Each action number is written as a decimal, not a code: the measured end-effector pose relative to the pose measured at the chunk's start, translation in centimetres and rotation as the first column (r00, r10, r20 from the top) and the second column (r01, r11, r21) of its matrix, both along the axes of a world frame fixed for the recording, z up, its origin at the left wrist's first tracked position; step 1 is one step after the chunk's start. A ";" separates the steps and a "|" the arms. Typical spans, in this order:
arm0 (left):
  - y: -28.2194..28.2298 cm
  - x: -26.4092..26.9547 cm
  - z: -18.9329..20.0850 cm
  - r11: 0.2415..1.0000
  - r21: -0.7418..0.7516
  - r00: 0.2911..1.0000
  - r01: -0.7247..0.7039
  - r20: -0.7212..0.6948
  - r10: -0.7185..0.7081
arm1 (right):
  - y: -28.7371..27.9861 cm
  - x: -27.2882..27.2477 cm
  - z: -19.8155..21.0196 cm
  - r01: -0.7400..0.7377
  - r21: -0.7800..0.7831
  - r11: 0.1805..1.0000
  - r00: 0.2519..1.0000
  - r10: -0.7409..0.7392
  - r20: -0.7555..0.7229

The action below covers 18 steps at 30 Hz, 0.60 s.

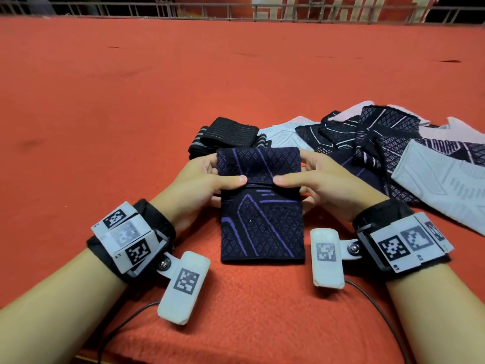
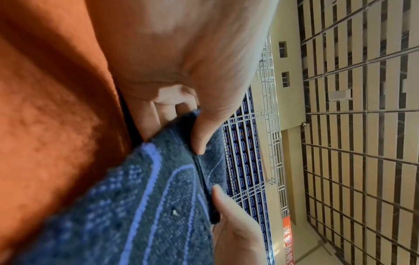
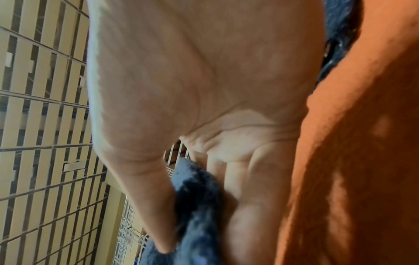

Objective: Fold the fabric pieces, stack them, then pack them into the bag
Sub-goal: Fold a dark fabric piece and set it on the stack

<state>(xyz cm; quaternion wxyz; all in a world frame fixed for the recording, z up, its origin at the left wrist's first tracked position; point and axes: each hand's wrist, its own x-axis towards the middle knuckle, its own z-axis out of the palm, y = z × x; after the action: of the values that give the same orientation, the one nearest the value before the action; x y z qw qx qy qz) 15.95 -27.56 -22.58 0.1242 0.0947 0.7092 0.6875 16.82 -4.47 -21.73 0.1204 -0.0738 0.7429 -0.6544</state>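
Head view: the left hand and right hand are each pinching a side of the dark purple-patterned fabric piece at frame centre, thumbs lying on the turned-over far flap, the near part resting flat on the orange cloth surface, while a folded black piece is sitting just behind and a loose heap of dark and white pieces is lying at centre right. Left wrist view: the left thumb is pressing the folded edge against the fingers beneath, with the right hand's thumb gripping the same edge lower in the frame. Right wrist view: blurred, but the right thumb and fingers are clamping the dark fabric at lower centre.
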 end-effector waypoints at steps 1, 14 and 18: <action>0.0 0.0 -0.1 1.000 0.002 1.000 -0.007 0.013 0.006 | 0.0 -0.1 -0.1 -0.006 -0.008 1.000 1.000 0.006 -0.009; 0.4 -0.3 -0.1 0.972 0.233 0.992 0.030 0.109 -0.056 | 0.6 -0.4 0.0 0.013 -0.223 0.975 1.000 -0.019 -0.023; 0.5 -0.1 0.0 0.963 0.269 0.992 0.006 0.121 -0.040 | 0.4 -0.4 -0.2 0.044 -0.218 0.975 0.996 -0.060 -0.070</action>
<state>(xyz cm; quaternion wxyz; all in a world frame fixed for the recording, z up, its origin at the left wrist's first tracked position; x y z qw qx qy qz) 15.87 -27.09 -22.56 0.1623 0.0754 0.5994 0.7802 16.39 -4.09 -21.98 0.0660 -0.0920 0.6729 -0.7310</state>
